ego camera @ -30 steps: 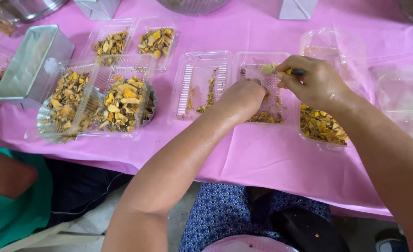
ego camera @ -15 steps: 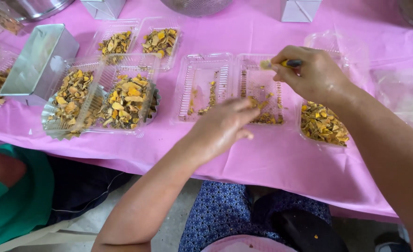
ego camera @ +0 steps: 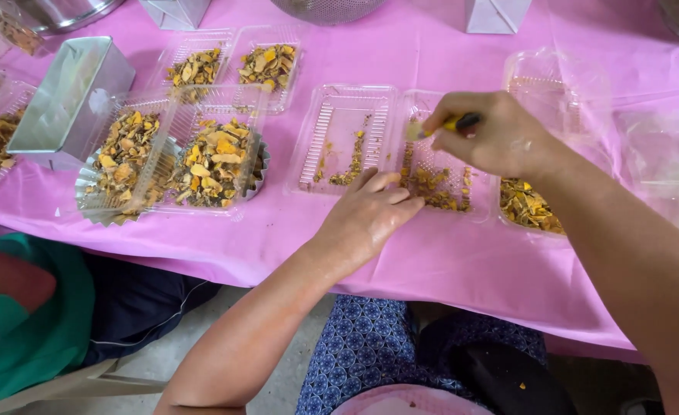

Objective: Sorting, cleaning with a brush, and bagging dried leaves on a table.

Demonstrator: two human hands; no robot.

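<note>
My right hand (ego camera: 495, 137) hovers over the right half of an open clear plastic clamshell box (ego camera: 344, 114) and grips a small yellow-handled tool (ego camera: 448, 124) with a pale piece at its tip. Yellow-orange dried pieces (ego camera: 438, 189) lie in that right half, a few more in the left half. My left hand (ego camera: 370, 215) rests on the pink tablecloth at the box's near edge, fingers loosely together, touching the rim and holding nothing. Another clear tray of orange pieces (ego camera: 530, 207) sits under my right wrist.
Filled clear boxes of yellow pieces (ego camera: 172, 157) stand at the left on a fluted foil dish, two more (ego camera: 232, 65) behind. A metal loaf tin (ego camera: 69, 100) lies far left. Empty clear boxes (ego camera: 647, 146) sit at the right. A person in green (ego camera: 24, 323) sits at my left.
My left hand has drawn back from inside the clamshell box to its near edge. My right hand with the tool has stayed over the right half.
</note>
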